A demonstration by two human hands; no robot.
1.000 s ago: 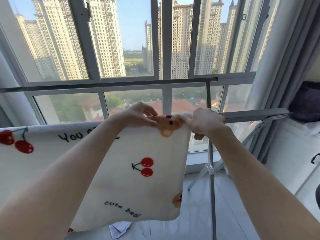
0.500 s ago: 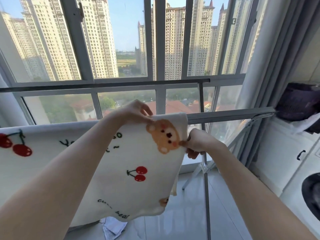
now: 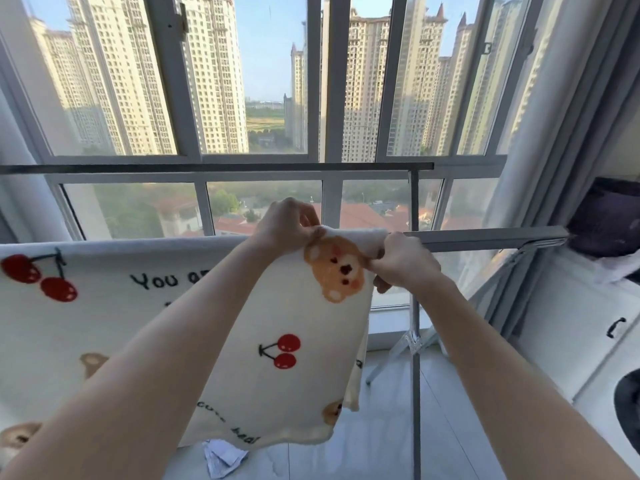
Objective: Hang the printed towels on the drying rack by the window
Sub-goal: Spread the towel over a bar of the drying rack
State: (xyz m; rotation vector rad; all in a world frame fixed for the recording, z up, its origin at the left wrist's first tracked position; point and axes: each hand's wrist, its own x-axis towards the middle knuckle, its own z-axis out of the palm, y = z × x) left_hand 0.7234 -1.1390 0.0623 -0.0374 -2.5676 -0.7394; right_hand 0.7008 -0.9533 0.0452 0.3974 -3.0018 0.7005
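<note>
A cream towel point(image 3: 277, 317) printed with cherries, bears and black lettering hangs over the grey bar of the drying rack point(image 3: 485, 237) in front of the window. My left hand point(image 3: 284, 223) pinches the towel's top fold just left of the orange bear print. Just right of the bear, my right hand point(image 3: 401, 261) grips the towel's right edge, close under the bar. The towel's back half hangs hidden behind the front.
A higher dark rack bar point(image 3: 242, 167) runs across at window-sill height, with a thin upright post point(image 3: 414, 306) going down to the tiled floor. White cabinets point(image 3: 588, 323) with a dark bundle on top stand at the right. A crumpled cloth point(image 3: 221, 459) lies on the floor.
My right hand has moved up and right along the towel's edge toward the bar. More of the bear print now shows flat. The camera has shifted slightly.
</note>
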